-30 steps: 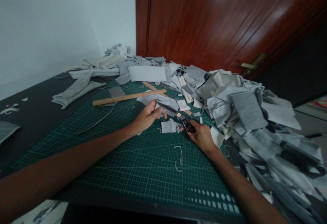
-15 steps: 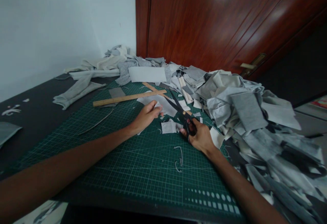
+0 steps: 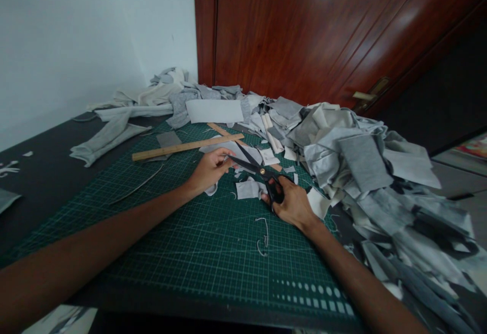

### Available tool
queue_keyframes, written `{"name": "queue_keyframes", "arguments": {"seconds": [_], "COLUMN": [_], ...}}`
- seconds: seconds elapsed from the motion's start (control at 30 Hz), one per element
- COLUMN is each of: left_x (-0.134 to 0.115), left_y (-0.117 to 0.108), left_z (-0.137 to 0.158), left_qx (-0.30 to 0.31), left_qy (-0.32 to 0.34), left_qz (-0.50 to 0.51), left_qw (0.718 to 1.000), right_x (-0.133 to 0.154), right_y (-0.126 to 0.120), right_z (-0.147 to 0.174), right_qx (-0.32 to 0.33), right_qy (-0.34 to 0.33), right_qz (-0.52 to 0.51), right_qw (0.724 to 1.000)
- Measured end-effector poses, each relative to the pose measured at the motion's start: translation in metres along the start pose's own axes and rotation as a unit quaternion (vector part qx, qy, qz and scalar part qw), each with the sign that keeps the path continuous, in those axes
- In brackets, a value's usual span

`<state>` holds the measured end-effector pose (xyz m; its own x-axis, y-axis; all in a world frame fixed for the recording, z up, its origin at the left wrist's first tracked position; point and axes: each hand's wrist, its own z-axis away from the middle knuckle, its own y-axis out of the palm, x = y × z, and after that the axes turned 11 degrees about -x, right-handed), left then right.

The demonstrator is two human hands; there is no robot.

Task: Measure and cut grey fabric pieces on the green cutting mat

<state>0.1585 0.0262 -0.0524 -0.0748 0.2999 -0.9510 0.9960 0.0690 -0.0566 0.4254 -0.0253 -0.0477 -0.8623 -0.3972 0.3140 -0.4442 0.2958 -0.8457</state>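
Observation:
My left hand (image 3: 210, 172) is closed in a pinch on a small piece of light grey fabric (image 3: 212, 190), whose edge shows under the palm; the fingers hide most of it. My right hand (image 3: 294, 204) grips black scissors (image 3: 262, 171) by their handles. Their blades are spread, and one tip reaches the left fingertips. Whether it touches the fabric I cannot tell. Under the blades lies a larger light grey fabric piece (image 3: 253, 154). A small pale scrap (image 3: 247, 189) rests on the green cutting mat (image 3: 213, 247) between the hands.
A wooden ruler (image 3: 186, 147) crosses another wooden strip (image 3: 218, 129) beyond the left hand. Heaped grey and cream fabric (image 3: 365, 161) runs along the back and right. A white rectangle (image 3: 215, 111) lies at the back. Thread bits (image 3: 265, 232) lie on the mat's front part.
The scissors have swung left, so their blades now point at the left fingertips. My left hand has turned, and the fabric in it now shows below the palm.

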Motion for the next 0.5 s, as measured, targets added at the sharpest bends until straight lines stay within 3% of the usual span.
{"name": "queue_keyframes", "arguments": {"seconds": [0.5], "left_x": [0.0037], "left_y": [0.0026], "left_z": [0.0030], "left_qx": [0.023], "left_qy": [0.011], "left_qz": [-0.005], "left_qw": [1.000], "right_x": [-0.0061], "right_y": [0.0022], "right_z": [-0.0010], "right_qx": [0.008], "right_qy": [-0.020], "right_qz": [0.046], "right_qw": [0.999]}}
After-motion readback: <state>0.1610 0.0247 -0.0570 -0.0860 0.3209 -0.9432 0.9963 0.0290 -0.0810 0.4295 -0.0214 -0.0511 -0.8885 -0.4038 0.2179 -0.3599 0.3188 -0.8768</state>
